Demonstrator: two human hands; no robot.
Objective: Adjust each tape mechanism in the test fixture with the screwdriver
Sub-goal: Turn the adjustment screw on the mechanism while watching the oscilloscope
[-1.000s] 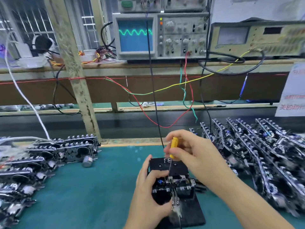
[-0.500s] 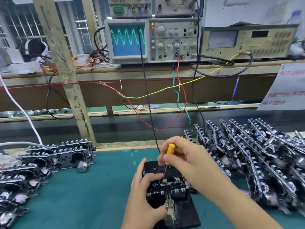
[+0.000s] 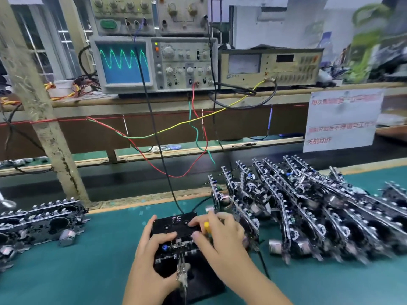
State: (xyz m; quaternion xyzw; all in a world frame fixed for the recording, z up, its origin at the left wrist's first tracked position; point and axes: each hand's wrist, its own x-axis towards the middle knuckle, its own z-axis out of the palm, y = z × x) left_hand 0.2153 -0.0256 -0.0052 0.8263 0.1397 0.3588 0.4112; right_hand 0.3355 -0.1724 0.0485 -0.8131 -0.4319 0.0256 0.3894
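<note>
Both hands are on the fixture point(image 3: 174, 223), low on the green mat point(image 3: 88, 260). The left hand point(image 3: 152, 258) grips the mechanism point(image 3: 176, 245) seated in it. The right hand point(image 3: 217, 236) is curled around the yellow screwdriver point(image 3: 207, 226), tip seemingly hidden. Behind the fixture, the scope point(image 3: 124, 62) shows a green wave; right of it lies a mechanism pile point(image 3: 308, 205).

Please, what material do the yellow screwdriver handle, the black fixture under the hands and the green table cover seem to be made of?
Screwdriver: the handle looks like glossy yellow plastic, from its bright even colour; the shaft is hidden.
Fixture: probably matte black plastic, dull and dark, with white letters written on top.
Table cover: likely a rubber or vinyl mat, smooth, flat green with a soft sheen; I cannot tell which.
</note>
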